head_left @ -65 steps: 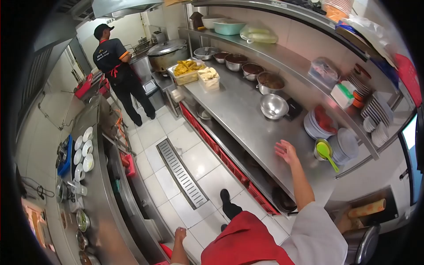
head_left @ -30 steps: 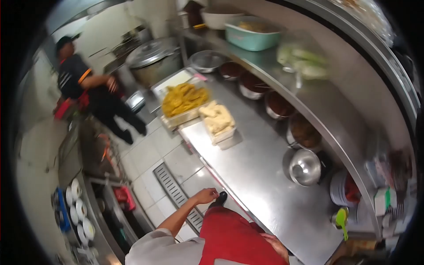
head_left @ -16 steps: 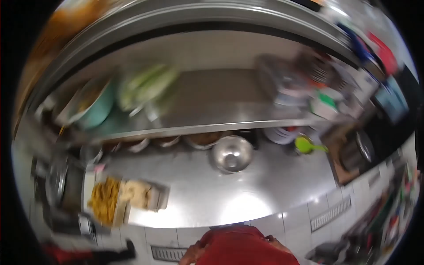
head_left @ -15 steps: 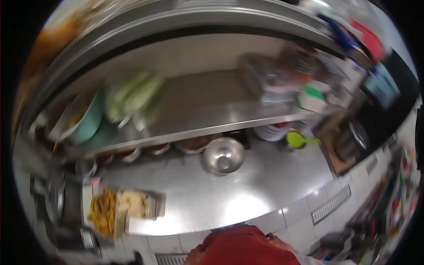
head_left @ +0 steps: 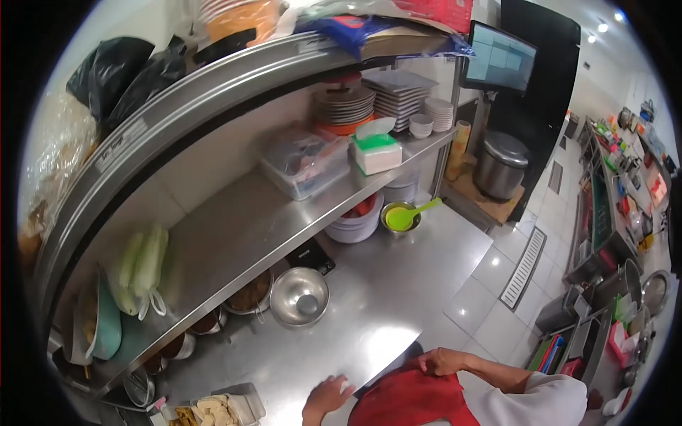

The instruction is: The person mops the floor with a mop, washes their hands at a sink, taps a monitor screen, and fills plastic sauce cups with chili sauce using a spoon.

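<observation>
My left hand (head_left: 328,396) is beside the front edge of the steel table, left of the red apron (head_left: 408,399) on my body. Its fingers are curled, with a small white patch showing at them that I cannot identify. My right hand (head_left: 444,361) lies against the top of the apron, its bent fingers on the cloth. Farther back on the table (head_left: 362,312) stands a shiny steel bowl (head_left: 288,297) that looks bare inside. A black kitchen scale (head_left: 311,257) sits behind it, partly under the shelf.
A green ladle (head_left: 412,214) rests in a small metal bowl. White tubs (head_left: 355,228) stand beside it. Food containers (head_left: 213,410) are at the table's near left. The shelf (head_left: 213,234) holds bagged vegetables (head_left: 142,273), a plastic box (head_left: 304,167) and plates (head_left: 344,106). A steel cooker (head_left: 501,167) stands right.
My view has swung to the right and upward, bringing the screen, the aisle and the right-hand counter into sight. Both my hands and my right arm now show more fully.
</observation>
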A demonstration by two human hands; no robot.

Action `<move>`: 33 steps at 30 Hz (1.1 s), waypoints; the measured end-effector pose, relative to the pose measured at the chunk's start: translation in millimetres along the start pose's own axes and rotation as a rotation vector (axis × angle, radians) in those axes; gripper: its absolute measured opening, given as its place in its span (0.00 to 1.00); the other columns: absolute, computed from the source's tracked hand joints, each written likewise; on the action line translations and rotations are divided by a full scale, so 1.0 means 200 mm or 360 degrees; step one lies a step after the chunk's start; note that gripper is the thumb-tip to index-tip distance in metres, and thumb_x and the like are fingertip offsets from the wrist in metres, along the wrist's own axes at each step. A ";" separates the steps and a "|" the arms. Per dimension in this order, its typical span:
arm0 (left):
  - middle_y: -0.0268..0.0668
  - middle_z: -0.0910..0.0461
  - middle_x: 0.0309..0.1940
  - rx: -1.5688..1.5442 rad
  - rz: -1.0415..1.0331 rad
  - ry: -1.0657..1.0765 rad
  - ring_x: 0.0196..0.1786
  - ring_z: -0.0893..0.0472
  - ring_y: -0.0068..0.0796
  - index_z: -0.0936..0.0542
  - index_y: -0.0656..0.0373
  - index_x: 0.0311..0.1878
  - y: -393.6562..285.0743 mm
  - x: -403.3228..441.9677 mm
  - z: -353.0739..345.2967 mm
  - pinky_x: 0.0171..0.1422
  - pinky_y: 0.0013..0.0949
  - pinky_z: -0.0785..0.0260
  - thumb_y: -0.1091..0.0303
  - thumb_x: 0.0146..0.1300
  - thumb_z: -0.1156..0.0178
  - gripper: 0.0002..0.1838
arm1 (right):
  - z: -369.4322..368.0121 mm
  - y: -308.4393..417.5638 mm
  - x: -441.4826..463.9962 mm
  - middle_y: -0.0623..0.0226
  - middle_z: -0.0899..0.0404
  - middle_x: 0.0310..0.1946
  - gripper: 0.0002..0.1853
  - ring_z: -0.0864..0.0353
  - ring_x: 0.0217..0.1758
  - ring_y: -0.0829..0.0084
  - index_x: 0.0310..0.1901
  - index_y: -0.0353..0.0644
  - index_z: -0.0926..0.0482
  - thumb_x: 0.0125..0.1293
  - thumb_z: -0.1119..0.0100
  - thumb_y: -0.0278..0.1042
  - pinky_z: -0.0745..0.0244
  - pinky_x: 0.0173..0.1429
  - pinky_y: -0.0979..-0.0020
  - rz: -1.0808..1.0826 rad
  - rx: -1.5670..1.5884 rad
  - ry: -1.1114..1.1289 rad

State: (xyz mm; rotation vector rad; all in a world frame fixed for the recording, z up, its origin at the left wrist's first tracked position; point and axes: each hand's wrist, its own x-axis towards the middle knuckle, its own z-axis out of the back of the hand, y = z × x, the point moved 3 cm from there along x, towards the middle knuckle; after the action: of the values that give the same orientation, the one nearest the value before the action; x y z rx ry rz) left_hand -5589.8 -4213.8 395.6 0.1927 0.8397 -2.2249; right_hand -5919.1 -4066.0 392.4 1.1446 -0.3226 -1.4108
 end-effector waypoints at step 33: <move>0.35 0.17 0.46 0.1542 -0.0794 -0.2903 0.53 0.19 0.41 0.16 0.58 0.42 -2.58 0.94 2.08 0.59 0.44 0.31 0.72 0.59 0.30 0.09 | 2.38 -0.41 -0.32 0.53 0.22 0.63 0.30 0.22 0.64 0.50 0.69 0.41 0.26 0.74 0.39 0.51 0.25 0.68 0.58 0.0912 -0.0652 -0.0418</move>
State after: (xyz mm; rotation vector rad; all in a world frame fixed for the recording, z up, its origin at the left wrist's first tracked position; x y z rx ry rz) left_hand -6033.6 -4317.5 912.2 -1.4779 -1.2389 -1.8948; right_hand -6349.8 -4193.8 581.6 0.4742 -0.4771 -1.0446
